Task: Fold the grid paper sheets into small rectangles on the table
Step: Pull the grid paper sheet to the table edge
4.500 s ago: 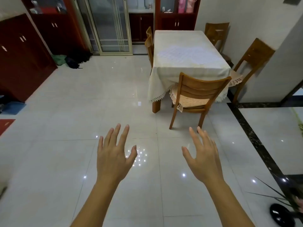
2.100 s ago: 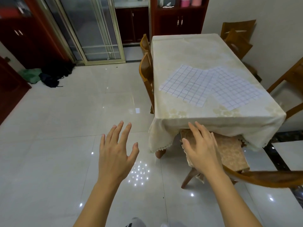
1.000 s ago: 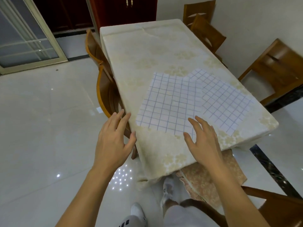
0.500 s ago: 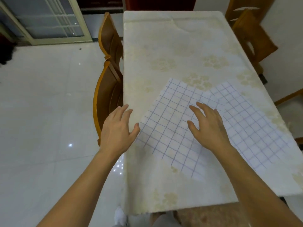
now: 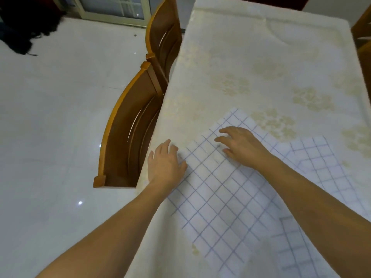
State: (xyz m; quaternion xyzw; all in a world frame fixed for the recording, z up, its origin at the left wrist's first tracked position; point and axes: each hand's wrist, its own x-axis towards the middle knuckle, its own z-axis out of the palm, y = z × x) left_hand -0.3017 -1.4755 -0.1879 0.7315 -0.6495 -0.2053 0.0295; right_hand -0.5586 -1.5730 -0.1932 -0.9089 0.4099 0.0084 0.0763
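Note:
Two white sheets with blue grid lines lie flat and unfolded on the cream tablecloth (image 5: 251, 63). The nearer grid sheet (image 5: 216, 201) overlaps the second grid sheet (image 5: 325, 169), which lies to its right. My left hand (image 5: 165, 164) is at the left corner of the nearer sheet, close to the table's left edge, fingers straight. My right hand (image 5: 240, 146) reaches over the far part of the same sheet with its fingers spread. Whether the fingertips touch the paper I cannot tell. Neither hand holds anything.
Two wooden chairs (image 5: 128, 135) stand pushed in along the table's left side, the farther one (image 5: 164, 35) behind the first. A glossy white tiled floor (image 5: 52, 109) spreads to the left. A dark bundle (image 5: 26, 23) lies on the floor at the far left.
I have walked up to the table and now lean over it. Both hands moved forward: the left to the nearer sheet's left corner, the right over its far part.

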